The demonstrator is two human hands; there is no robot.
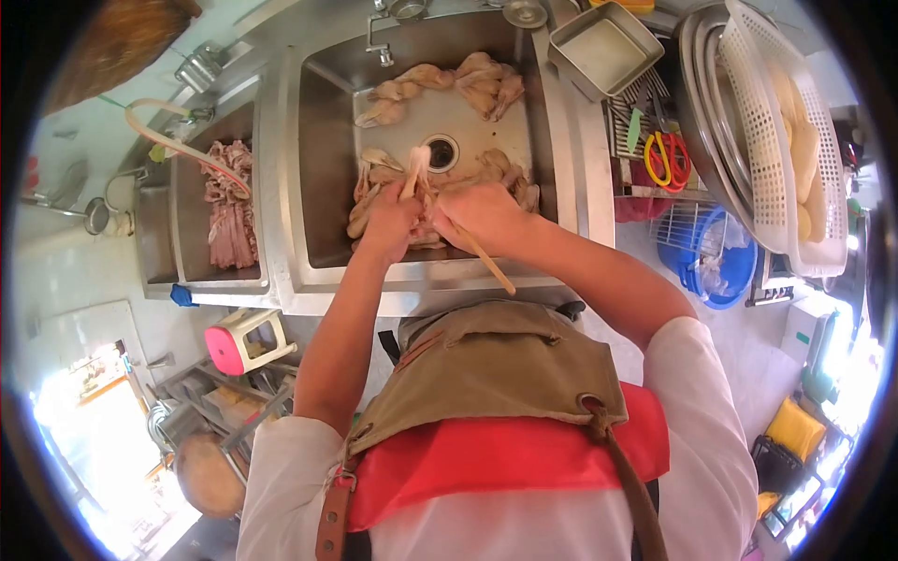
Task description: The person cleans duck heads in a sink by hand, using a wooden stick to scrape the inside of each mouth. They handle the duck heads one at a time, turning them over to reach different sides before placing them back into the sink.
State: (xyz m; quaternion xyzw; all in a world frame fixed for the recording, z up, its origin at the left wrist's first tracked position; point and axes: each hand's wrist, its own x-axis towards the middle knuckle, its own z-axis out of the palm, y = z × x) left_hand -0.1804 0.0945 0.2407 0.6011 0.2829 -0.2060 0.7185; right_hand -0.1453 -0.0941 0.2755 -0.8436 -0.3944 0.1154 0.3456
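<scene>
Over the near part of a steel sink [327, 168], my left hand [393, 220] is closed on a piece of raw poultry [421, 161] that points up toward the drain. My right hand [482, 217] is closed round a thin wooden stick [488, 259], whose free end slants down toward my apron, and it touches the same piece. Several raw poultry pieces [505, 171] lie beneath and beside both hands. More pieces [482, 84] rest along the sink's far side, beyond the drain [438, 152]. The fingertips are partly hidden by the meat.
A second sink [192, 215] on the left holds a heap of raw meat [231, 206]. At the right are a metal tray [606, 49], scissors [666, 161], a white perforated basket [762, 140] and a blue bucket [730, 271]. A faucet [382, 47] reaches over the far edge.
</scene>
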